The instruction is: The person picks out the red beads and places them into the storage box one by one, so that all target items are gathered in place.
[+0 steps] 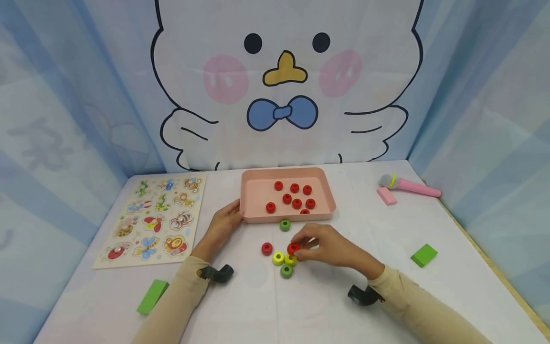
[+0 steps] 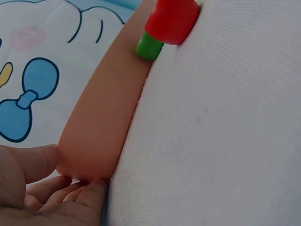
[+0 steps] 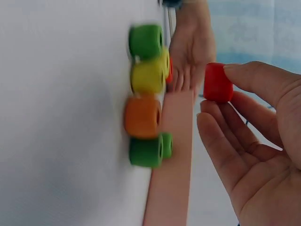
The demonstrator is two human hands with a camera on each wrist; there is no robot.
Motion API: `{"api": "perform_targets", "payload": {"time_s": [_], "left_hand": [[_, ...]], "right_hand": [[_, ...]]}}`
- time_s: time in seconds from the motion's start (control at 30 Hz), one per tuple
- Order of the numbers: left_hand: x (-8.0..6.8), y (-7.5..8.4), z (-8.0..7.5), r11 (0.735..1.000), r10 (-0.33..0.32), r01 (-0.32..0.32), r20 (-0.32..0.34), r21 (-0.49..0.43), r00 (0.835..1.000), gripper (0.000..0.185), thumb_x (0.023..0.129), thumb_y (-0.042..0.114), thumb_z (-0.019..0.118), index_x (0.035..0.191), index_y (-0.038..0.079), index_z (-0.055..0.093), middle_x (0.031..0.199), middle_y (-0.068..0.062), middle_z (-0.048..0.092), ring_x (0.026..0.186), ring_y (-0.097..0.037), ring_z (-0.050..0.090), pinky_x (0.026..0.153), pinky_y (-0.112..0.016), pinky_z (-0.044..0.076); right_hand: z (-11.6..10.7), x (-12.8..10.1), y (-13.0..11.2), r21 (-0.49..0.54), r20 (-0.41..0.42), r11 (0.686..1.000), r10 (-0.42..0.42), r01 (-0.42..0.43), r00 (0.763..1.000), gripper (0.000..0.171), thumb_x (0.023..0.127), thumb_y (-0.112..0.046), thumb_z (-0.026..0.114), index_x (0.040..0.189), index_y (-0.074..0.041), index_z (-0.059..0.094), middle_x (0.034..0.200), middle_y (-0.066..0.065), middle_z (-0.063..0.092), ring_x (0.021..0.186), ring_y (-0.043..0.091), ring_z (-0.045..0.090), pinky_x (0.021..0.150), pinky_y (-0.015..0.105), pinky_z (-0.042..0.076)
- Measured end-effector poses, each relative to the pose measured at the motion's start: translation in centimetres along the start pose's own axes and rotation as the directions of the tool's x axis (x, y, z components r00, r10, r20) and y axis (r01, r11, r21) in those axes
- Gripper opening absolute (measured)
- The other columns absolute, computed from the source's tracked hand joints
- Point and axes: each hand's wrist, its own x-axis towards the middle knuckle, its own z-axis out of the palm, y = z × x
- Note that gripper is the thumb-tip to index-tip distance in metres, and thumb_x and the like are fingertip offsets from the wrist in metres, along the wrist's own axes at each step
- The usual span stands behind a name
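Observation:
Between the thumb and fingers of my right hand (image 1: 324, 244) a red bead (image 3: 218, 83) is pinched, held up above the table. Below it sit two yellow beads (image 1: 278, 258), a green bead (image 1: 286, 271) and an orange bead (image 3: 142, 117), which my hand mostly covers in the head view. One loose red bead (image 1: 267, 248) lies to their left. My left hand (image 1: 224, 223) holds the near left corner of the pink tray (image 1: 258, 220), thumb at the rim and fingers curled against the wall. Several red beads (image 1: 287, 198) lie inside the tray.
Another green bead (image 1: 285, 225) stands just before the tray's front wall. At the left lies an insect puzzle board (image 1: 148, 222), with a green block (image 1: 152, 296) nearer. On the right are a pink toy microphone (image 1: 412, 186), a pink block (image 1: 386, 196) and another green block (image 1: 424, 255).

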Motion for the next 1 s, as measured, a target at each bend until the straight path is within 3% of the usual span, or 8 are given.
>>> {"api": "perform_targets", "payload": {"time_s": [0.27,0.47,0.57,0.77,1.0], "left_hand": [[0.0,-0.2,-0.3,1.0,-0.004,0.004,-0.01,-0.011,1.0,0.055,0.101,-0.001,0.046,0.152,-0.007,0.025,0.155,-0.023,0.028,0.14,-0.031,0.033,0.112,-0.034,0.033],[0.1,-0.4,-0.4,0.999,0.04,-0.039,-0.015,0.032,0.999,0.056,0.098,-0.001,0.049,0.15,-0.009,0.028,0.153,-0.027,0.03,0.138,-0.032,0.037,0.11,-0.033,0.037],[0.1,-0.4,-0.3,0.999,0.025,-0.024,-0.028,0.032,0.999,0.056,0.098,-0.001,0.049,0.15,-0.007,0.029,0.153,-0.025,0.032,0.138,-0.032,0.037,0.111,-0.034,0.036],[0.2,-0.2,-0.1,1.0,-0.013,0.014,-0.028,0.014,1.0,0.054,0.1,-0.004,0.046,0.151,-0.005,0.029,0.154,-0.022,0.031,0.139,-0.032,0.035,0.113,-0.038,0.033],[0.2,-0.2,-0.1,1.0,0.001,0.0,-0.034,0.015,0.999,0.054,0.1,-0.003,0.047,0.151,-0.006,0.029,0.154,-0.023,0.032,0.138,-0.031,0.036,0.113,-0.036,0.033]], "right_hand": [[-2.3,6.9,2.2,-0.109,-0.14,0.994,-0.008,-0.007,0.99,0.029,0.086,-0.016,0.078,0.113,-0.009,0.071,0.103,-0.003,0.069,0.095,0.015,0.063,0.085,0.026,0.056],[-3.3,12.0,3.2,-0.091,-0.153,0.986,0.127,-0.142,0.98,0.029,0.089,-0.017,0.074,0.117,-0.009,0.07,0.107,0.0,0.068,0.096,0.018,0.062,0.083,0.027,0.056],[-3.5,14.2,4.0,-0.101,-0.138,0.972,0.198,-0.213,0.97,0.03,0.091,-0.021,0.073,0.119,-0.012,0.069,0.109,0.0,0.067,0.096,0.018,0.06,0.087,0.029,0.054],[-3.5,16.8,5.7,-0.137,-0.095,0.959,0.236,-0.248,0.967,0.031,0.091,-0.021,0.073,0.119,-0.01,0.068,0.111,0.001,0.066,0.094,0.019,0.059,0.089,0.029,0.053],[-3.1,17.7,6.5,-0.165,-0.035,0.951,0.258,-0.26,0.965,0.032,0.089,-0.021,0.075,0.119,-0.011,0.07,0.109,0.0,0.065,0.091,0.02,0.058,0.082,0.026,0.054]]}}
